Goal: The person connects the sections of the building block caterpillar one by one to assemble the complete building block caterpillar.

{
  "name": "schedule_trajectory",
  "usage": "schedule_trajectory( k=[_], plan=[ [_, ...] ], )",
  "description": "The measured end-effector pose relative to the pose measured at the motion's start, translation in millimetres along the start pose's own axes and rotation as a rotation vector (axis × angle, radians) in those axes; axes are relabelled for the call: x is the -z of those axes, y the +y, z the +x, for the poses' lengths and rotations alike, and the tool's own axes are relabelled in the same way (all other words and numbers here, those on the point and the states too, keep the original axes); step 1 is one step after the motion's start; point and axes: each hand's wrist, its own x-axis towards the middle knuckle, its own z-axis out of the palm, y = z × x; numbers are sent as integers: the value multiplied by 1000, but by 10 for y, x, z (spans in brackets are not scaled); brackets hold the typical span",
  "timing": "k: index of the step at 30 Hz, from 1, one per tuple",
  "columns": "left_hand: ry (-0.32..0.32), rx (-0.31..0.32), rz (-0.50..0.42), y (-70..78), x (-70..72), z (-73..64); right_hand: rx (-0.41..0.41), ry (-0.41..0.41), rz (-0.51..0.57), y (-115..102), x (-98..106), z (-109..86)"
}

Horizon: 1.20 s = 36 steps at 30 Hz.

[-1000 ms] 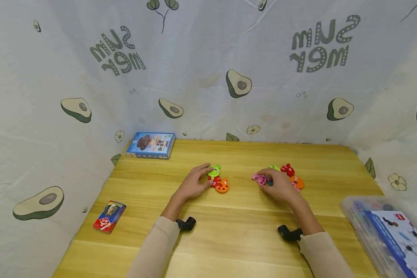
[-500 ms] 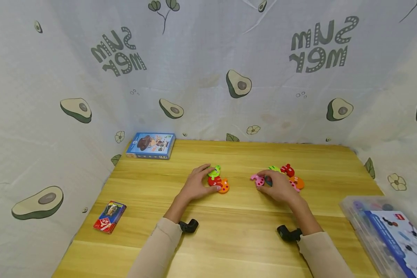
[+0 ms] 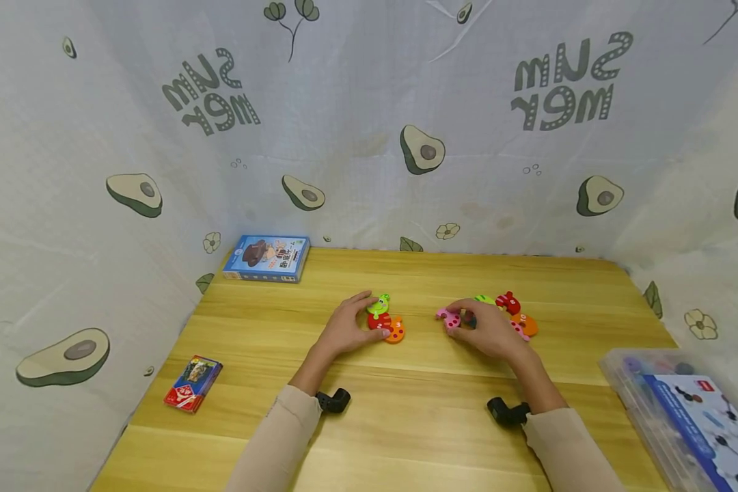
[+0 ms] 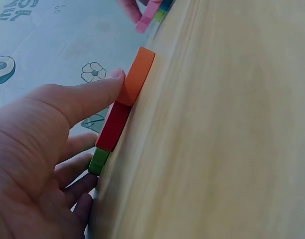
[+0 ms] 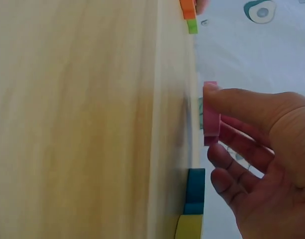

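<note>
Three joined caterpillar puzzle pieces lie on the table: a green head [image 3: 378, 305], a red piece [image 3: 378, 321] numbered 2 and an orange piece [image 3: 395, 331]. My left hand [image 3: 346, 325] rests at their left side, its thumb touching the orange piece and its fingers beside the green head. My right hand [image 3: 488, 328] pinches a pink dotted puzzle piece [image 5: 211, 113] between thumb and fingers; in the right wrist view the piece is slightly above the table. Behind and beside that hand lie a blue piece [image 5: 195, 191], a yellow piece [image 5: 189, 227] and others, partly hidden.
A red puzzle piece [image 3: 508, 302] and an orange piece [image 3: 526, 324] lie right of my right hand. A blue game box [image 3: 267, 258] is at the back left, a small card box [image 3: 193, 383] at the left. A clear plastic case [image 3: 627, 383] stands at the right edge.
My right hand has moved left with the pink puzzle piece, away from the other loose pieces. My left thumb has shifted from the red piece to the orange one.
</note>
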Motion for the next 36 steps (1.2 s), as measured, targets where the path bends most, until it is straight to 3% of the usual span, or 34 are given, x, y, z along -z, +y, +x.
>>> schedule_trajectory(
  k=[7,17,27,36],
  plan=[
    [5,30,1,74,35,2,49,-19,72,-181,-51,143],
    [-1,29,36,192,83,3,113,-72,87,-415,-196,316],
    [-29,40,70,200,47,1,152,-141,103,-475,-378,448],
    [-25,50,49,225,39,0,171,-164,62,-538,-381,445]
  ],
)
